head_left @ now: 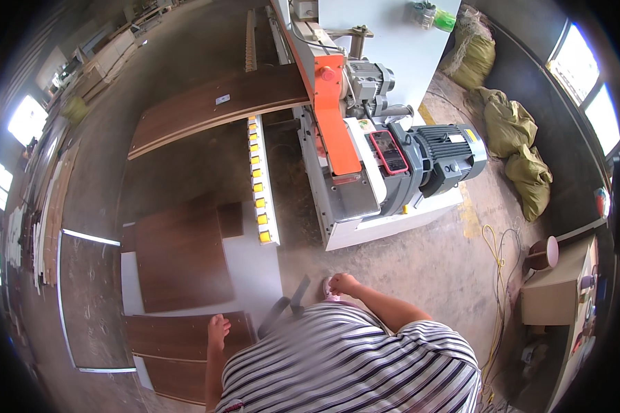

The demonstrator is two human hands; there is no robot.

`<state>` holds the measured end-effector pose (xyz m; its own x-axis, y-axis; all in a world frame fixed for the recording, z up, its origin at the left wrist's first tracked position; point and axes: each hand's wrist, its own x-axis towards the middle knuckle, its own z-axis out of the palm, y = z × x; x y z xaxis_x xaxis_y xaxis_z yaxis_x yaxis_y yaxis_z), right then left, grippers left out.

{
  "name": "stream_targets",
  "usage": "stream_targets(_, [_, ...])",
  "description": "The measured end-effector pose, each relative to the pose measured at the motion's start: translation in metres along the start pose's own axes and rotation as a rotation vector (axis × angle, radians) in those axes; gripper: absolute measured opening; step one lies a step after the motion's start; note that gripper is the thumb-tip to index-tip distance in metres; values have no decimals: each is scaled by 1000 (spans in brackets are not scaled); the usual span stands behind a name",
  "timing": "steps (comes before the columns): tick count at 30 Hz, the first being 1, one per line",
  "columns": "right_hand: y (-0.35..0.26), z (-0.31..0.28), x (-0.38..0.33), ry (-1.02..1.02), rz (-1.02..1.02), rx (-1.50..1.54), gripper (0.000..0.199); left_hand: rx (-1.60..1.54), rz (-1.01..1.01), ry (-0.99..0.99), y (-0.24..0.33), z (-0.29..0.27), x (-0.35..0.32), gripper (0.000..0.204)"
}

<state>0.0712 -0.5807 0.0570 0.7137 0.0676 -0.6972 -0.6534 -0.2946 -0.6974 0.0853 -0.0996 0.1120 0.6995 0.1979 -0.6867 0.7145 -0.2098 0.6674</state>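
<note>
My left hand (218, 331) hangs loosely closed above the brown boards (179, 337) at the lower left, and nothing shows in it. My right hand (342, 283) is bent in front of my waist with the fingers curled in; I see nothing in it. Beneath it part of a pink and white shoe (332, 294) shows on the floor. A long brown panel (220, 103) lies across the machine (344, 138), its right end under the orange cover. A small pale label sits on the panel. Neither hand touches the panel or the machine.
A rail with yellow rollers (258, 182) runs alongside the machine. A phone in a pink case (388, 151) rests by the grey motor (451, 155). Stuffed sacks (510, 124) line the right wall. Yellow cables (496, 255) trail over the floor beside a cabinet (551, 296).
</note>
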Motion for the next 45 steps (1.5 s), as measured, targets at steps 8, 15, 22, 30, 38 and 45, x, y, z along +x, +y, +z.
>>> stream_targets(8, [0, -40, -9, 59, 128, 248, 22, -116, 108, -97, 92, 36, 29, 46])
stream_targets(15, [20, -73, -8, 108, 169, 324, 23, -394, 169, -157, 177, 59, 58, 57])
stream_targets(22, [50, -94, -10, 149, 207, 358, 25, -733, 252, -256, 257, 95, 74, 63])
stream_targets(30, [51, -116, -28, 167, 215, 398, 26, -1039, 337, -281, 331, 134, 81, 86])
stream_targets(38, [43, -134, -40, 194, 94, 510, 24, -1217, 252, 17, 313, 123, 106, 35])
stream_targets(45, [-52, -182, -69, 270, -202, 726, 28, -1069, 271, -62, 262, 110, 41, 22])
